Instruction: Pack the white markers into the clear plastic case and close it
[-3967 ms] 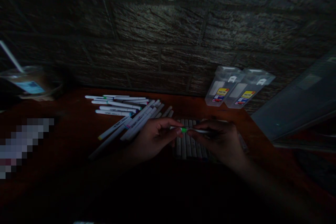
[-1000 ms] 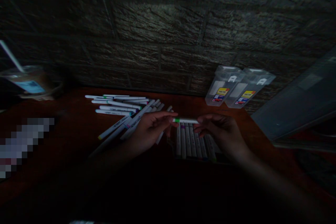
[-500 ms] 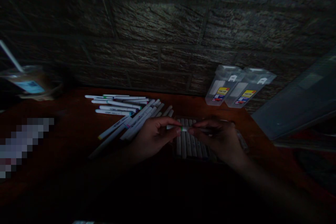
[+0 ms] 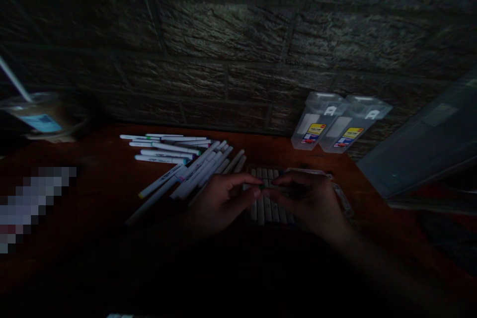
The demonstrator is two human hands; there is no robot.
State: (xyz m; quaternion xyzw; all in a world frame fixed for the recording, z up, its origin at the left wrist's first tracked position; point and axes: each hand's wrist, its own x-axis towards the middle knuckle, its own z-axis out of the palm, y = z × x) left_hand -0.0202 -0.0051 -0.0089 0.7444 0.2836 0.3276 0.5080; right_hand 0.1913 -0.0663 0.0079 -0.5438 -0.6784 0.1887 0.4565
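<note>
My left hand (image 4: 227, 201) and my right hand (image 4: 307, 198) pinch the two ends of one white marker (image 4: 262, 188), which lies level between the fingertips; a bit of green shows at its middle and the fingers hide most of it. Just below, a row of white markers (image 4: 266, 208) lies side by side in a clear plastic case (image 4: 341, 198), partly covered by my right hand. Left of my hands spreads a loose pile of white markers (image 4: 197, 171) with coloured ends.
Two clear plastic boxes (image 4: 309, 124) with yellow labels stand against the brick wall (image 4: 238, 35). A drink cup (image 4: 40, 114) with a straw stands at the far left. A grey panel (image 4: 421, 149) borders the wooden table (image 4: 100, 174) on the right. A blurred-out object (image 4: 33, 203) lies front left.
One second ago the marker was higher, its white barrel showing between my hands. Since then both hands have come together and lowered, covering most of it. The loose pile looks the same.
</note>
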